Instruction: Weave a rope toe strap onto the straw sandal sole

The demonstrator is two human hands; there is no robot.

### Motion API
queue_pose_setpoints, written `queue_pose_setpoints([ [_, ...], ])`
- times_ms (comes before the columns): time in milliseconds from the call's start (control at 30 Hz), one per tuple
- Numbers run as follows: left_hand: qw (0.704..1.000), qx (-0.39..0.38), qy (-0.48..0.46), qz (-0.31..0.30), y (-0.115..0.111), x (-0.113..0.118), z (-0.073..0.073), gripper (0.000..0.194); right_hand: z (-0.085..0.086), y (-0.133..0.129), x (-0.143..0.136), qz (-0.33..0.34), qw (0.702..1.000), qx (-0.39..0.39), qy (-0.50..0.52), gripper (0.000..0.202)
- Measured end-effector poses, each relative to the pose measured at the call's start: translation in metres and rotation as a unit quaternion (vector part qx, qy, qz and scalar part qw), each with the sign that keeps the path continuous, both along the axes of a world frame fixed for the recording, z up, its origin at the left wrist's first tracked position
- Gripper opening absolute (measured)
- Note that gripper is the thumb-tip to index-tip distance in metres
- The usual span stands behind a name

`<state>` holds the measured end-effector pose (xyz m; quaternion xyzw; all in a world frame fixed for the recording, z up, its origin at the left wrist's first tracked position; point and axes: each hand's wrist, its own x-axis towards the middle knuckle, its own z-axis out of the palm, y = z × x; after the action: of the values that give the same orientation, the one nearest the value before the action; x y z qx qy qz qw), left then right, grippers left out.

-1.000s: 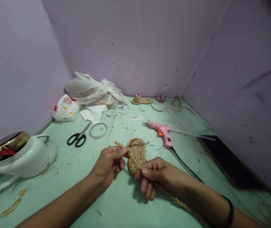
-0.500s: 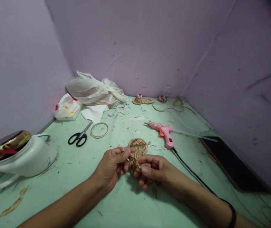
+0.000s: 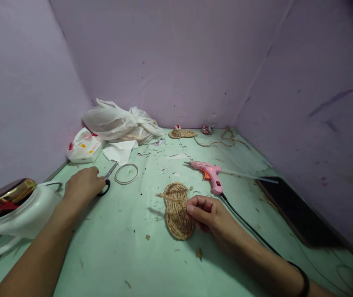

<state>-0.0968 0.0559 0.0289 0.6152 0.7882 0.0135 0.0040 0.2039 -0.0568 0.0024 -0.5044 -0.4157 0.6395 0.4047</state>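
A small woven straw sole (image 3: 178, 220), shaped like a slipper, lies on the green tabletop in front of me. Across its upper part runs a short straw cord (image 3: 171, 199), whose frayed left end sticks out past the edge. My right hand (image 3: 202, 212) pinches the cord's right end between thumb and forefinger at the sole's right side. Over to the left, my left hand (image 3: 85, 185) is bent down over the black handles of the scissors (image 3: 105, 189). One handle loop and the blades show beside it; the other loop and most fingertips are hidden.
A pink glue gun (image 3: 209, 173) with a glue stick lies right of the sole, near a dark tablet-like slab (image 3: 300, 214). A ring (image 3: 126, 174) lies beside the scissors. A white pot (image 3: 30, 214) stands left. Behind are a plastic bag (image 3: 120, 123) and a decorated slipper (image 3: 181, 133).
My left hand has let go of the cord and moved left to the scissors. The sole now lies flat in fuller view, while my right hand still holds the cord's end.
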Motion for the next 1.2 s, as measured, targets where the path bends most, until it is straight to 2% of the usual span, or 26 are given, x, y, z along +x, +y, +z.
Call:
queue_pose_setpoints([
  [67,0.999,-0.034,0.013,-0.002,0.001,-0.008,-0.004,0.033,0.001,0.001,0.001,0.005,1.000,0.004,-0.006,0.033],
  [133,0.999,-0.036,0.007,-0.008,0.000,-0.010,-0.005,0.034,0.002,0.001,0.001,0.007,1.000,0.006,-0.009,0.034],
  [333,0.997,-0.056,0.003,-0.047,-0.003,-0.010,0.000,0.024,0.002,0.000,0.002,0.011,1.000,0.015,-0.014,0.033],
  [467,0.997,-0.064,0.005,-0.052,-0.006,-0.007,0.000,0.020,0.001,-0.001,0.002,0.016,1.000,0.015,-0.020,0.034],
  [567,0.997,-0.058,0.001,-0.048,-0.008,-0.006,0.001,0.022,0.000,0.000,0.003,0.022,0.999,0.017,-0.031,0.034],
  [667,0.998,-0.044,-0.018,-0.039,-0.007,-0.007,0.006,0.034,0.001,0.001,0.003,0.025,0.999,0.029,-0.039,0.033],
  [867,0.985,-0.028,-0.169,-0.036,-0.009,-0.004,0.020,0.047,0.008,0.000,0.003,0.035,0.992,0.076,-0.091,0.022],
  [1067,0.928,0.007,-0.373,-0.017,-0.027,0.010,0.035,0.060,0.006,-0.003,0.004,0.063,0.970,0.155,-0.175,0.014],
  [1133,0.916,0.016,-0.402,-0.003,-0.030,0.013,0.037,0.062,0.005,-0.003,0.005,0.074,0.966,0.162,-0.189,0.014],
  [1200,0.923,0.019,-0.384,0.004,-0.028,0.013,0.035,0.063,0.004,-0.003,0.005,0.077,0.963,0.167,-0.196,0.013],
])
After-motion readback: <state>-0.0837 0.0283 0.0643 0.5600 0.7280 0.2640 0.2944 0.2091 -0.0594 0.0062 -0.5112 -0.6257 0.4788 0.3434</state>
